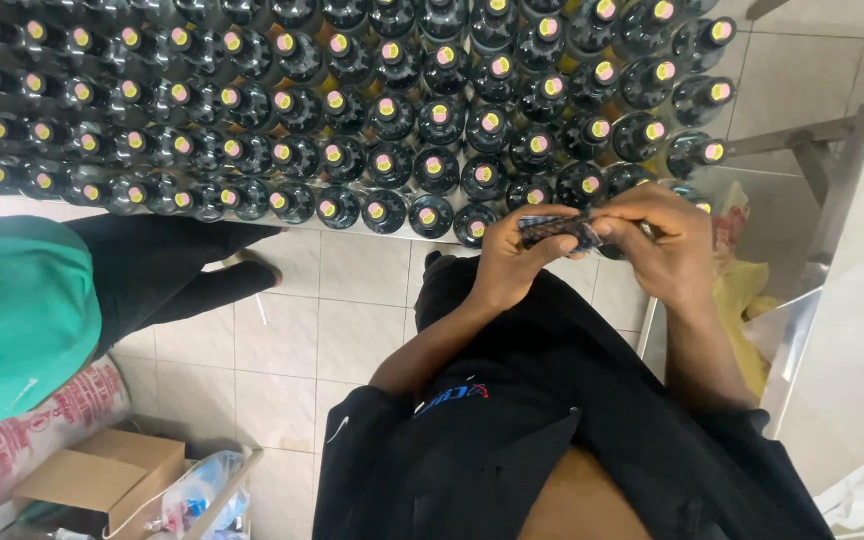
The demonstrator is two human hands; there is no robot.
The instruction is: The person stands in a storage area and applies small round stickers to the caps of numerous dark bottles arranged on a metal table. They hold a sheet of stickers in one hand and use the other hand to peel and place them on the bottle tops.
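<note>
Left hand (512, 262) and right hand (664, 240) pinching dark patterned label strip (557, 231), yellow-capped bottles (382, 150) beyond

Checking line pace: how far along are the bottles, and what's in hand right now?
Done: the rows of dark bottles all show pink-and-yellow tops. In hand: left hand and right hand both grip a small dark patterned strip at the table edge. What is left cannot be told here.

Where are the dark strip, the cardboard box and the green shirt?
dark strip (559, 232), head view, its middle between both hands
cardboard box (102, 478), head view, top flap
green shirt (12, 310), head view, its middle
</note>
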